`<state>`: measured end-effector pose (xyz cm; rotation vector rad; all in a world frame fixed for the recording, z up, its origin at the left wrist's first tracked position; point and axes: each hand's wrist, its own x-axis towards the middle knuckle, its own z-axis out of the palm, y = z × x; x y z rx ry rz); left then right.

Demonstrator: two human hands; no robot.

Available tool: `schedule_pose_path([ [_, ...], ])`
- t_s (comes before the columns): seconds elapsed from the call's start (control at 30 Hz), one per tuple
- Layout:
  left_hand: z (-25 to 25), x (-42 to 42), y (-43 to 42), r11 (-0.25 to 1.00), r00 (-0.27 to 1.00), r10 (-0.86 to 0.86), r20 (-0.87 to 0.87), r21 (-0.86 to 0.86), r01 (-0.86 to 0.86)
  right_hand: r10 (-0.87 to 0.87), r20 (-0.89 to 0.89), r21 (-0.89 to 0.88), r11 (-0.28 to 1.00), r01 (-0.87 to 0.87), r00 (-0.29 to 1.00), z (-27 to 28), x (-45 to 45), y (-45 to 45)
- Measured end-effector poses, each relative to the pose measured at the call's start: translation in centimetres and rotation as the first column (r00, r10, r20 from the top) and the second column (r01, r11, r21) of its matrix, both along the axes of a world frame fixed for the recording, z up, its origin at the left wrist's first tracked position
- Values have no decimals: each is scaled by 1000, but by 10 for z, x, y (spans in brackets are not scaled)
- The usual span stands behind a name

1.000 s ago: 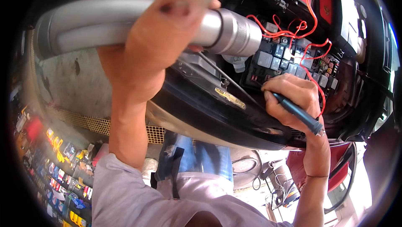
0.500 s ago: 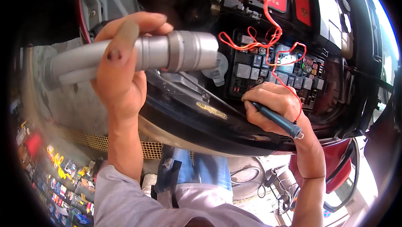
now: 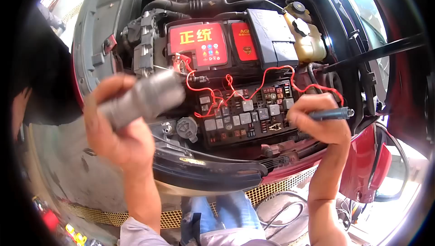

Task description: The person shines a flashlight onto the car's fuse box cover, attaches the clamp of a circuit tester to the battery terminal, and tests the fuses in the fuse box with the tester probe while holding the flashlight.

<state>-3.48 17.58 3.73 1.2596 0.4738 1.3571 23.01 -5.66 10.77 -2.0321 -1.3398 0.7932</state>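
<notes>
My left hand (image 3: 118, 132) is wrapped round a grey metal flashlight (image 3: 149, 98), blurred by motion, left of the open fuse box (image 3: 244, 119). In my right hand (image 3: 319, 121) is a dark blue pen-like probe (image 3: 333, 113), its clear end pointing right; the hand is over the fuse box's right end, and the probe's tip is hidden by the fingers. A thin red wire (image 3: 283, 68) runs in loops over the relays, from a red clip (image 3: 181, 62) at the battery (image 3: 199, 42) to near the probe.
Behind the fuse box are a grey box (image 3: 272, 37) and a yellowish reservoir (image 3: 310, 46). A black prop rod (image 3: 376, 54) crosses at the right. The dark front edge (image 3: 208, 173) of the car lies nearest me. Part of a person (image 3: 45, 64) in dark clothing shows at the far left.
The view has shifted, showing more of the engine bay. My right hand has moved from the fuse box's near left part to its right end. My left hand still holds the flashlight.
</notes>
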Motion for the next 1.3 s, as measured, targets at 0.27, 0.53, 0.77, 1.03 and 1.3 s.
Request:
schedule_pose_path([
  [0.27, 52, 140, -20, 994, 991, -79, 106, -67, 86, -629, 211, 413, 751, 516, 748, -58, 51, 21],
  [0.53, 1, 126, -36, 947, 962, -240, -134, 185, 262, -699, -288, 107, 656, 747, 655, -80, 65, 35],
  [0.77, -2, 131, -41, 956, 972, -134, -193, 233, 178, -705, -327, 89, 640, 763, 629, -74, 74, 32],
  [1.03, 0, 132, -42, 840, 969, -52, -242, 513, 173, -651, -448, 120, 635, 763, 612, -81, 79, 30],
  [1.3, -2, 133, -44, 826, 959, -99, -265, 516, 227, -688, -416, 177, 580, 795, 594, -78, 77, 32],
])
